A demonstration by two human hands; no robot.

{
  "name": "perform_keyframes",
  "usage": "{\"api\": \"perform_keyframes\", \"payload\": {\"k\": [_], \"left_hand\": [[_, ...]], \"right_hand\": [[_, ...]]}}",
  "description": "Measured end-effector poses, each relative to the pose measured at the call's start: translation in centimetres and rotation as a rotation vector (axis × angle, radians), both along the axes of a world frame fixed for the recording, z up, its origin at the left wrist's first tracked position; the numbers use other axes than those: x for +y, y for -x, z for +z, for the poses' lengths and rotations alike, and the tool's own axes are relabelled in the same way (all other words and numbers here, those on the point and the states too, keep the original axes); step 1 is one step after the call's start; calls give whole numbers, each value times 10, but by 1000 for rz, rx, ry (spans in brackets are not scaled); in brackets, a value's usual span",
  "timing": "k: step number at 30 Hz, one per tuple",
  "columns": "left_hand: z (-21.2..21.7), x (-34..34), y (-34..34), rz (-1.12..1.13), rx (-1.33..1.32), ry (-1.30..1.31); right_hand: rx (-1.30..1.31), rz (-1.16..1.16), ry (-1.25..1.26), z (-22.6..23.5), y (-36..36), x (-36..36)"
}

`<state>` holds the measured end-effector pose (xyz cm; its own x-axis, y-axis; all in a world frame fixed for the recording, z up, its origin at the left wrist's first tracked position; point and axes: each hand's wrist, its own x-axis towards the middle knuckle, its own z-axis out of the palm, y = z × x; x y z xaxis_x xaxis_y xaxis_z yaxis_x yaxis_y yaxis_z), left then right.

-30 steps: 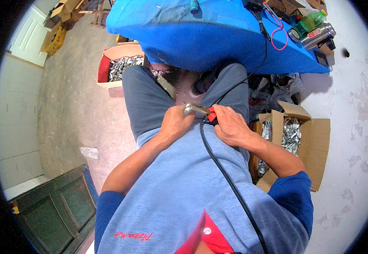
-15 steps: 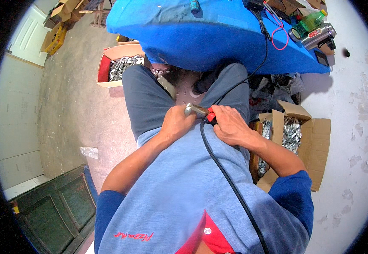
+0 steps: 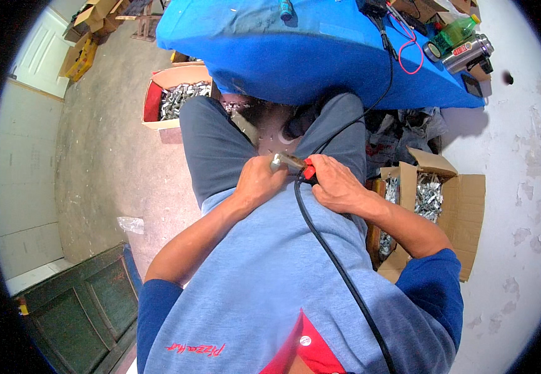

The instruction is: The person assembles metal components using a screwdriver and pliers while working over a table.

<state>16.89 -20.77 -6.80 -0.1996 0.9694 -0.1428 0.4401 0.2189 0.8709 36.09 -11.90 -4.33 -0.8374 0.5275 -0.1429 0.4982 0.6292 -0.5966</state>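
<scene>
I sit with my hands over my lap, in front of a table under a blue cloth [image 3: 295, 43]. My left hand [image 3: 259, 182] is closed around a small silvery metal part [image 3: 286, 161]. My right hand [image 3: 336, 182] grips a red clip [image 3: 309, 171] clamped to that part. A black cable [image 3: 336, 262] runs from the clip down across my light blue shirt; another black lead rises from the hands to the tabletop.
A cardboard box of silvery metal parts [image 3: 180, 96] stands on the floor at my left, another open box of them [image 3: 435, 199] at my right. A green bottle [image 3: 457, 28], a steel flask [image 3: 466, 53] and a red wire lie on the table. A dark green cabinet [image 3: 77, 311] is lower left.
</scene>
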Motion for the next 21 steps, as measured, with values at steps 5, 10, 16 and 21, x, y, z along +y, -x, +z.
{"api": "perform_keyframes", "payload": {"k": [5,10,16,21], "left_hand": [[-2,-2,-1,4,-14,-43],[0,-2,3,-9,12,83],[-14,-8,6,0,-37,59],[-14,-8,3,35,-86,36]], "right_hand": [[-22,23,-41,-1,1,0],[38,68,-31,-12,3,4],[101,140,-35,-19,8,10],[195,172,-139,-25,9,13]]}}
